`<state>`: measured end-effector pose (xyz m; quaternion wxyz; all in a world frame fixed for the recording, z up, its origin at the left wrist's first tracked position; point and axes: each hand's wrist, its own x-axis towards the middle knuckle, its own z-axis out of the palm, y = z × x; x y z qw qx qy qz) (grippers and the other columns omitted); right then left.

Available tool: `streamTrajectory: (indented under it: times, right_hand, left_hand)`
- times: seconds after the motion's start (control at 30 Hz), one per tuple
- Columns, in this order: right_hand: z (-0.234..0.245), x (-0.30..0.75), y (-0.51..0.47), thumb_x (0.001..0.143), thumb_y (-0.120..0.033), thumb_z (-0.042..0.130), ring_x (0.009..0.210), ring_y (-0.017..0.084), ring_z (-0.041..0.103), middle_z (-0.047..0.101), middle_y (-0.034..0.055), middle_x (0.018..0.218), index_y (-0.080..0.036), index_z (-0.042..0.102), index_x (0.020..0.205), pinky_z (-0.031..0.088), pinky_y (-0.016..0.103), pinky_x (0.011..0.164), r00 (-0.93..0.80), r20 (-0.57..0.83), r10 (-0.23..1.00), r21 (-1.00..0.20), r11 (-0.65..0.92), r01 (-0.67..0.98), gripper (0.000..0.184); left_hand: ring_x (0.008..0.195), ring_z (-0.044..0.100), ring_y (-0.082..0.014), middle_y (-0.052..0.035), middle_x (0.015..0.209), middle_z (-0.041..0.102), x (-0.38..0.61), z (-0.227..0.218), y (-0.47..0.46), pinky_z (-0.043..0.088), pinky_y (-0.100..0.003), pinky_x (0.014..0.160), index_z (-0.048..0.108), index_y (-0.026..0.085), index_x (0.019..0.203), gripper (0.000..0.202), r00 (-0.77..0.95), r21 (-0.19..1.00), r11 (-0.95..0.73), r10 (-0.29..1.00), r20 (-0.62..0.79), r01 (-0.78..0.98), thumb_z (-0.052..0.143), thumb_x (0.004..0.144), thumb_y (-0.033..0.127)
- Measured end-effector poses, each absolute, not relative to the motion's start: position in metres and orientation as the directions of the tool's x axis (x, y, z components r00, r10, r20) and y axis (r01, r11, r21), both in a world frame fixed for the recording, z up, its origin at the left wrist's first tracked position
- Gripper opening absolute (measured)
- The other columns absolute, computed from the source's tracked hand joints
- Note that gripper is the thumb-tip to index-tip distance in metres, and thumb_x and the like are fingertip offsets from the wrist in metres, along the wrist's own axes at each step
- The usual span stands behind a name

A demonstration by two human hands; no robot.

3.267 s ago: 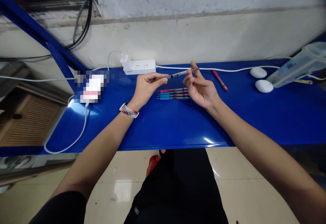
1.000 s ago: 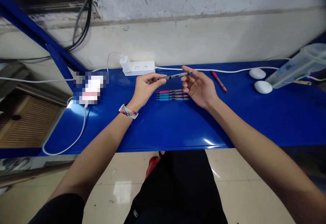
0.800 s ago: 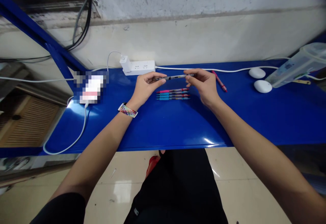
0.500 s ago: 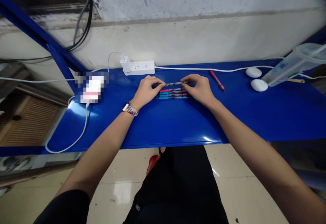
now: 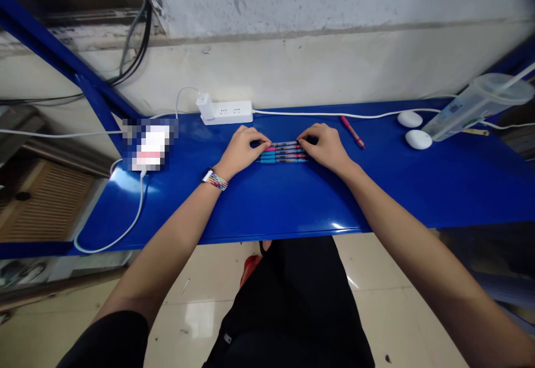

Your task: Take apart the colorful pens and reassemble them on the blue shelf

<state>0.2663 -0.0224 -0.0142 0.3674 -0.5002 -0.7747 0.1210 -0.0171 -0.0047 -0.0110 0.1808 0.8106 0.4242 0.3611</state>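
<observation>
A dark grey pen (image 5: 285, 144) lies at the far side of a short row of pens (image 5: 282, 156) on the blue table (image 5: 267, 206). My left hand (image 5: 240, 149) pinches the grey pen's left end with curled fingers. My right hand (image 5: 324, 146) pinches its right end the same way. The pens below it in the row are pink and blue. Both hands rest low on the table top, one at each end of the row.
A red pen (image 5: 351, 131) lies alone to the right. A white power strip (image 5: 224, 112) and its cable run along the back wall. Two white oval objects (image 5: 413, 129) and a tipped clear plastic cup (image 5: 472, 106) sit at the right. A blurred device (image 5: 150, 145) lies left.
Both hands carried the grey pen down from mid-air and set it onto the table at the far side of the row of pens.
</observation>
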Motion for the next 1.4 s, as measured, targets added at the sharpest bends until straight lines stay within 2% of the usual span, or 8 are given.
streamTrajectory:
  times: [0.2, 0.4, 0.6, 0.73, 0.87, 1.03, 1.23, 1.4]
  right_hand:
    - [-0.014, 0.266, -0.023, 0.091, -0.018, 0.068, 0.096, 0.032, 0.072, 0.083, 0.0097, 0.097, -0.024, 0.085, 0.089, 0.057, 0.052, 0.094, -0.230, 0.456, 0.860, -0.554, 0.477, 0.683, 0.018]
    - [-0.020, 0.262, -0.023, 0.094, -0.026, 0.067, 0.102, 0.033, 0.076, 0.082, 0.0109, 0.104, -0.023, 0.085, 0.106, 0.061, 0.052, 0.099, -0.115, 0.493, 0.862, -0.635, 0.447, 0.629, 0.022]
    - [-0.029, 0.244, -0.022, 0.101, -0.037, 0.061, 0.121, 0.033, 0.077, 0.084, 0.0093, 0.126, -0.026, 0.081, 0.119, 0.059, 0.052, 0.113, 0.031, 0.418, 0.908, -0.844, 0.375, 0.384, 0.029]
    - [-0.031, 0.231, -0.022, 0.101, -0.035, 0.059, 0.138, 0.033, 0.071, 0.082, 0.0077, 0.138, -0.027, 0.079, 0.123, 0.052, 0.051, 0.123, 0.087, 0.360, 0.929, -0.900, 0.321, 0.296, 0.031]
    - [-0.030, 0.223, -0.024, 0.099, -0.033, 0.058, 0.152, 0.030, 0.063, 0.079, 0.0080, 0.147, -0.026, 0.079, 0.124, 0.048, 0.048, 0.129, 0.125, 0.318, 0.940, -0.928, 0.283, 0.242, 0.033]
    - [-0.028, 0.221, -0.028, 0.099, -0.026, 0.057, 0.154, 0.031, 0.062, 0.081, 0.0081, 0.143, -0.026, 0.080, 0.118, 0.045, 0.049, 0.131, 0.109, 0.311, 0.944, -0.934, 0.282, 0.221, 0.030]
    - [-0.031, 0.220, -0.026, 0.096, -0.022, 0.058, 0.142, 0.030, 0.071, 0.084, 0.0087, 0.122, -0.026, 0.079, 0.097, 0.048, 0.050, 0.128, 0.123, 0.352, 0.928, -0.922, 0.322, 0.213, 0.022]
    - [-0.032, 0.220, -0.025, 0.097, -0.022, 0.057, 0.139, 0.030, 0.072, 0.084, 0.0063, 0.117, -0.027, 0.079, 0.093, 0.050, 0.049, 0.125, 0.120, 0.358, 0.926, -0.919, 0.327, 0.221, 0.023]
  left_hand:
    - [0.098, 0.065, -0.0306, -0.0069, 0.096, 0.084, -0.017, -0.012, -0.004, 0.050, -0.049, 0.099, 0.089, 0.031, 0.094, 0.013, 0.385, 0.590, -0.579, 0.815, 0.433, 0.563, 0.076, 0.097, 0.030]
    - [0.105, 0.071, -0.0294, -0.0064, 0.106, 0.085, -0.013, -0.011, -0.008, 0.052, -0.049, 0.105, 0.086, 0.028, 0.099, 0.021, 0.312, 0.631, -0.526, 0.849, 0.427, 0.570, 0.068, 0.105, 0.037]
    - [0.116, 0.077, -0.0261, -0.0085, 0.117, 0.085, 0.008, -0.017, -0.016, 0.056, -0.043, 0.111, 0.080, 0.026, 0.103, 0.033, 0.102, 0.914, -0.360, 0.932, 0.347, 0.189, 0.059, 0.111, 0.049]
    - [0.121, 0.076, -0.0265, -0.0089, 0.118, 0.084, 0.021, -0.023, -0.018, 0.054, -0.044, 0.117, 0.078, 0.026, 0.100, 0.038, -0.031, 0.955, -0.292, 0.955, 0.294, 0.047, 0.060, 0.109, 0.057]
    - [0.121, 0.077, -0.0273, -0.0099, 0.117, 0.084, 0.024, -0.024, -0.017, 0.053, -0.046, 0.117, 0.077, 0.026, 0.098, 0.043, -0.060, 0.969, -0.241, 0.969, 0.238, -0.052, 0.061, 0.108, 0.064]
    - [0.114, 0.079, -0.0266, -0.0097, 0.110, 0.084, 0.023, -0.023, -0.015, 0.056, -0.044, 0.111, 0.076, 0.026, 0.093, 0.045, -0.034, 0.970, -0.202, 0.979, 0.199, -0.134, 0.063, 0.105, 0.067]
    - [0.107, 0.079, -0.0248, -0.0099, 0.103, 0.082, 0.024, -0.019, -0.017, 0.058, -0.041, 0.106, 0.074, 0.025, 0.089, 0.047, -0.021, 0.970, -0.163, 0.987, 0.162, -0.182, 0.063, 0.105, 0.067]
    - [0.105, 0.078, -0.0232, -0.0090, 0.101, 0.081, 0.024, -0.019, -0.019, 0.058, -0.039, 0.105, 0.073, 0.024, 0.089, 0.041, -0.015, 0.966, -0.159, 0.987, 0.159, -0.202, 0.064, 0.106, 0.061]
